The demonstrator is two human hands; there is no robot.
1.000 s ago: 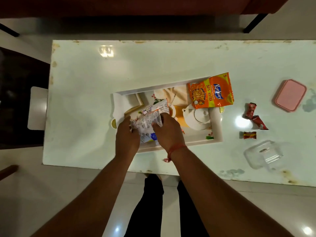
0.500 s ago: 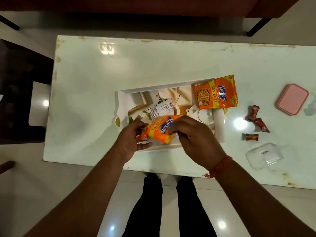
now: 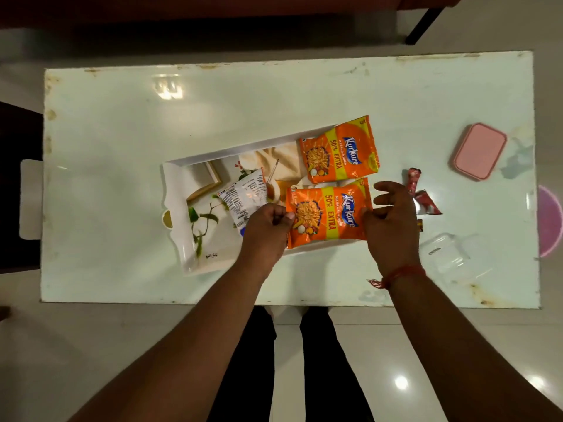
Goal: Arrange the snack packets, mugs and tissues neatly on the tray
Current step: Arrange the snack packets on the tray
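Observation:
A white printed tray (image 3: 189, 257) lies in the middle of the pale table. Both hands hold an orange snack packet (image 3: 327, 213) face up over the tray's right near part: my left hand (image 3: 266, 222) pinches its left edge, my right hand (image 3: 391, 222) grips its right edge. A second orange snack packet (image 3: 338, 150) lies just behind it on the tray's far right corner. A third packet (image 3: 242, 194), white back side up, lies in the tray left of my left hand. No mug or tissue can be made out; the held packet covers that part of the tray.
Small red sweet wrappers (image 3: 425, 202) lie on the table right of my right hand. A pink lid (image 3: 479, 150) sits at the far right, a clear plastic box (image 3: 451, 257) at the near right. A chair seat (image 3: 30, 199) stands off the table's left edge.
The packet held white side up was turned over to its orange face, spread flat and moved right, beside the other orange packet. It now covers the white teapot-like item seen earlier.

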